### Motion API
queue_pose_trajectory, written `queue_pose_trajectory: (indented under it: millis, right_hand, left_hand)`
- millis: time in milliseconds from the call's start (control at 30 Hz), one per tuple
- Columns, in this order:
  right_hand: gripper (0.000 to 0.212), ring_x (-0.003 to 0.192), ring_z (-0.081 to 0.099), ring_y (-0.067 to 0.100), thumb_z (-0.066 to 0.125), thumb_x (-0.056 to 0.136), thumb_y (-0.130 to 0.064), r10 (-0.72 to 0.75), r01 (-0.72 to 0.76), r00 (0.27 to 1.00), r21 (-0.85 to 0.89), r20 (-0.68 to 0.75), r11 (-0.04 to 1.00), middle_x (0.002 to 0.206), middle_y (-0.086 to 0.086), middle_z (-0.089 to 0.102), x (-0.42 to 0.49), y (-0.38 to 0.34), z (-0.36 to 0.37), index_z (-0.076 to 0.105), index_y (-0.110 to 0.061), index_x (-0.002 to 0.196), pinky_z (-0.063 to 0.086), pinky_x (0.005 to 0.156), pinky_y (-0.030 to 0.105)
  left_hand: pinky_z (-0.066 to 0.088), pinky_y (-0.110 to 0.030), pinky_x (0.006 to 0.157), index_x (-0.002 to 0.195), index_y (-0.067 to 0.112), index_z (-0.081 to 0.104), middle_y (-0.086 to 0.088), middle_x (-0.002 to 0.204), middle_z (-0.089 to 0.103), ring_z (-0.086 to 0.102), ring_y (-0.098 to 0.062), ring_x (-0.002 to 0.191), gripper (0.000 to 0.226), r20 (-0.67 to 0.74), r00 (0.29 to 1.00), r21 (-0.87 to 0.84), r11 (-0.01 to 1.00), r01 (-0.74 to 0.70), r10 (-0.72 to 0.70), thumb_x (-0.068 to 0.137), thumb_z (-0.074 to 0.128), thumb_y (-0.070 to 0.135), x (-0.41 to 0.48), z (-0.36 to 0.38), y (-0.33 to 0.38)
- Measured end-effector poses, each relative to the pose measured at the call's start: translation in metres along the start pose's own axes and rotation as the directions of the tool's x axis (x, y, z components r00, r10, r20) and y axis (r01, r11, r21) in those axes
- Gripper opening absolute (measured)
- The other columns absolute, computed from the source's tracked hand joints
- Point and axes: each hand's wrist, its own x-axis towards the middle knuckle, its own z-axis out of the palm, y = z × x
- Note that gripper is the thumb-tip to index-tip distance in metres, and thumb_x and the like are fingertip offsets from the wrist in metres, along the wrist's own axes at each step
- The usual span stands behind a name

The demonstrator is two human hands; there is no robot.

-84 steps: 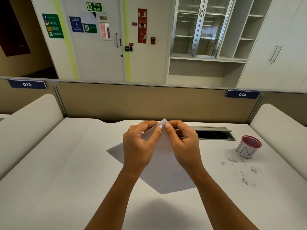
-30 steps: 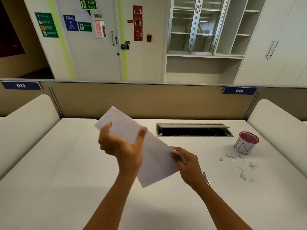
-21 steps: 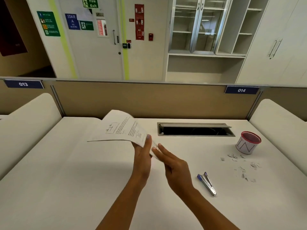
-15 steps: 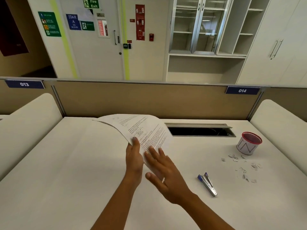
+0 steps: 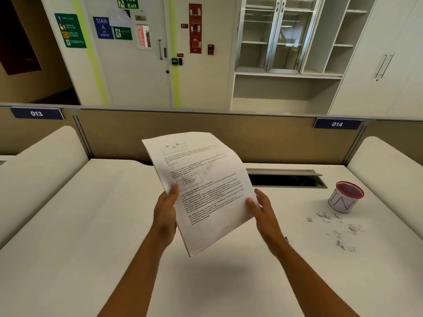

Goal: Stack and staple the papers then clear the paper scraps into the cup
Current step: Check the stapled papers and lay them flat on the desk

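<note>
The white printed papers [image 5: 206,191] have turned up to face the camera, and both hands now hold them above the white desk [image 5: 68,248].
They hang well left of the red-rimmed white paper cup [image 5: 345,200], with bare desk under their lower corner. The left hand [image 5: 164,211] pinches the left edge, thumb in front; the right hand [image 5: 265,216] pinches the right edge likewise. Small white paper scraps [image 5: 336,229] lie just before the cup.

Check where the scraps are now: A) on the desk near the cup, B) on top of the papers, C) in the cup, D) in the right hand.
A: the scraps lie scattered on the desk near the cup; the left hand and right hand hold only the papers.
</note>
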Motion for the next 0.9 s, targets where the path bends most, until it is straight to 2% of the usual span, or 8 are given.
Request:
queue_pose_trajectory:
  millis: [67,133,300,467,600,700,767,900]
  right_hand:
    - [0.033,0.105,0.059,0.02,0.048,0.095,-0.039,0.013,-0.009,0.994,-0.035,0.108,0.999,0.118,-0.005,0.061,0.004,-0.003,-0.006,0.055,-0.021,0.121,0.054,0.078,0.032]
    - [0.025,0.086,0.063,0.02,0.049,0.096,-0.033,0.0,0.013,0.988,-0.082,0.156,0.997,0.104,-0.001,0.066,0.004,-0.002,-0.006,0.059,-0.018,0.112,0.055,0.059,0.027]
    - [0.025,0.07,0.06,0.017,0.046,0.098,-0.022,0.077,-0.057,0.992,-0.189,0.096,0.98,0.107,0.01,0.063,0.011,0.02,0.015,0.055,-0.008,0.117,0.048,0.044,0.019]
    - [0.016,0.074,0.058,0.015,0.039,0.099,-0.012,0.212,-0.195,0.975,-0.203,0.07,0.96,0.113,0.008,0.052,0.025,0.043,0.039,0.046,-0.008,0.113,0.051,0.045,0.018]
    - [0.026,0.083,0.059,0.018,0.042,0.098,-0.008,0.284,-0.276,0.958,-0.14,0.039,0.951,0.12,0.009,0.05,0.036,0.056,0.054,0.046,-0.006,0.123,0.054,0.046,0.02]
    - [0.041,0.092,0.059,0.026,0.051,0.094,-0.004,0.306,-0.304,0.952,-0.112,0.004,0.946,0.126,0.012,0.049,0.045,0.068,0.062,0.041,-0.005,0.134,0.057,0.05,0.023]
    - [0.047,0.095,0.062,0.031,0.054,0.091,0.0,0.31,-0.307,0.951,-0.12,0.005,0.944,0.128,0.017,0.05,0.05,0.076,0.067,0.04,-0.005,0.136,0.058,0.055,0.023]
    - [0.054,0.109,0.058,0.031,0.061,0.087,-0.003,0.3,-0.287,0.954,-0.262,0.009,0.921,0.131,0.017,0.051,0.058,0.086,0.078,0.04,-0.008,0.137,0.054,0.087,0.034]
  left_hand:
    - [0.057,-0.041,0.069,0.109,0.031,0.06,0.003,0.102,0.071,0.068,-0.024,0.091,0.021,-0.011,1.0,0.022,0.999,0.026,-0.026,0.098,0.042,0.035,0.006,-0.007,-0.001]
    - [0.056,-0.039,0.069,0.107,0.03,0.06,0.004,0.101,0.071,0.068,-0.021,0.09,0.021,-0.021,0.999,0.039,0.998,0.042,-0.041,0.099,0.042,0.034,0.014,-0.014,-0.005]
    - [0.055,-0.034,0.065,0.12,0.022,0.056,0.0,0.105,0.068,0.067,-0.021,0.089,0.031,-0.124,0.99,0.169,0.982,0.085,-0.064,0.098,0.042,0.038,0.041,-0.026,-0.044]
    - [0.055,-0.029,0.061,0.123,0.009,0.056,-0.012,0.115,0.067,0.068,-0.023,0.089,0.041,-0.113,0.966,0.239,0.937,0.255,-0.234,0.086,0.068,0.023,0.061,-0.055,-0.103]
    - [0.051,-0.037,0.088,0.139,0.007,0.032,-0.007,0.132,0.052,0.057,-0.03,0.113,0.077,-0.152,0.937,0.383,0.856,0.349,-0.314,0.077,0.077,0.014,0.072,-0.069,-0.131]
    - [0.047,-0.036,0.094,0.147,0.01,0.015,-0.015,0.136,0.05,0.053,-0.031,0.116,0.093,-0.167,0.948,0.507,0.801,0.319,-0.271,0.077,0.076,0.007,0.081,-0.074,-0.138]
    - [0.049,-0.03,0.084,0.147,0.01,0.021,-0.013,0.134,0.052,0.055,-0.028,0.112,0.087,-0.164,0.963,0.59,0.761,0.269,-0.213,0.077,0.073,0.0,0.087,-0.075,-0.137]
    - [0.043,-0.035,0.098,0.142,0.005,0.034,-0.017,0.136,0.05,0.05,-0.032,0.122,0.077,-0.147,0.984,0.726,0.665,0.177,-0.1,0.076,0.072,-0.003,0.104,-0.076,-0.139]
